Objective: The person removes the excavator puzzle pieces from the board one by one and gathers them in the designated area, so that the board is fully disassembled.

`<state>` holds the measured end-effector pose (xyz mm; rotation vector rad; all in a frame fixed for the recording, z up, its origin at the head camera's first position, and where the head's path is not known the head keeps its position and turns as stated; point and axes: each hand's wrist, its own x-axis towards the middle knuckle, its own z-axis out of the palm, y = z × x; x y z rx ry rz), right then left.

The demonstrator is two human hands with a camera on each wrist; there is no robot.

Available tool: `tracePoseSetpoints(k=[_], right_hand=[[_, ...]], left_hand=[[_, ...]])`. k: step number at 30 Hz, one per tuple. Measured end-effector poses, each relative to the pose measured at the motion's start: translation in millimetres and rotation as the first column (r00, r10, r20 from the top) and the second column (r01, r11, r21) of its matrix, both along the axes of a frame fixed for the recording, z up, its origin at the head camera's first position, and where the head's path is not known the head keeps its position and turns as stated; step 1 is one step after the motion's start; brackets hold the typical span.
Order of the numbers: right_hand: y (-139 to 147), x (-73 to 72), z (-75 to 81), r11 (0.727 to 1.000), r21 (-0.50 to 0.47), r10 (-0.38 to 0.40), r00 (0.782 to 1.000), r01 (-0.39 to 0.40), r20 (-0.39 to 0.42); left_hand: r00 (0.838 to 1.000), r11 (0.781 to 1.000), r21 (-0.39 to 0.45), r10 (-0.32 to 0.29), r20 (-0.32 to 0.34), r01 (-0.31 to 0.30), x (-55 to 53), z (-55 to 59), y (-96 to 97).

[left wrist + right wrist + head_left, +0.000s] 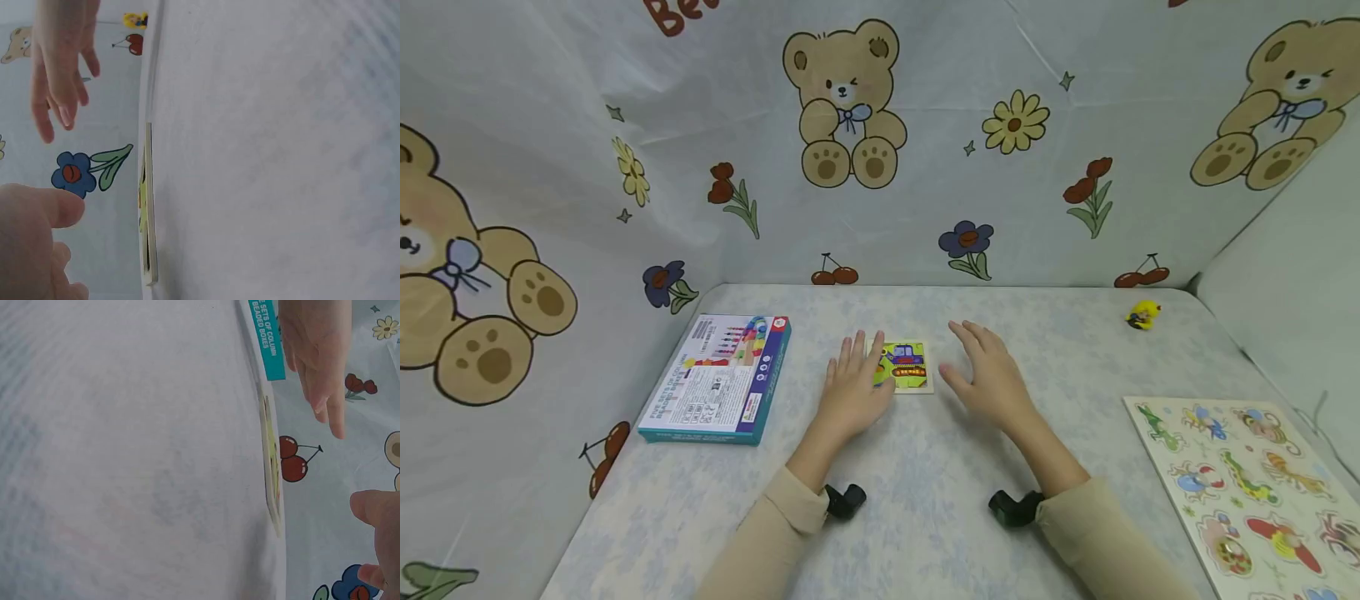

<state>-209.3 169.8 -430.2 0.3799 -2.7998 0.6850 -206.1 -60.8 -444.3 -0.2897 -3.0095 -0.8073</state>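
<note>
A small square picture puzzle (907, 367) with a blue and orange tracked vehicle on yellow-green lies on the table between the hands. My left hand (856, 387), fingers straight, overlaps the puzzle's left side in the head view. In the left wrist view that hand's thumb (65, 208) stands apart from the puzzle's thin edge (150, 250). To the right, my right hand (996, 385) is held with its fingers loosely extended and thumb spread, beside the puzzle and holding nothing. The right wrist view shows both hands raised above the tabletop.
A flat teal-edged box (711, 379) lies at the left of the table (925, 500). On the right is a wooden board (1247, 483) with several insect pictures. A small yellow figure (1142, 315) sits at the back right. A bear-print cloth (925, 167) hangs behind.
</note>
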Motion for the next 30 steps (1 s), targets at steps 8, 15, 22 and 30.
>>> tracePoseSetpoints(k=[8, 15, 22, 30], right_hand=[[-5, -6.0, -16.5, 0.996, -0.087, 0.033, 0.992, -0.022, 0.122], [-8, -12.9, -29.9, 0.984, -0.164, 0.089, 0.988, -0.067, 0.129], [-14, -20.3, -45.8, 0.992, -0.098, 0.083, 0.993, -0.074, 0.085], [-17, -22.6, -50.8, 0.996, -0.042, 0.076, 0.994, -0.073, 0.074]], left_hand=[[0.994, 0.989, 0.119, -0.097, 0.041, 0.092, -5.6, -20.6, -6.6], [0.991, 0.988, 0.079, -0.133, -0.004, 0.133, -9.8, -33.0, -3.3], [0.991, 0.993, 0.001, -0.114, -0.071, 0.114, -13.4, -38.1, 0.5], [0.992, 0.993, -0.063, -0.103, -0.073, 0.099, -11.3, -40.9, 1.9]])
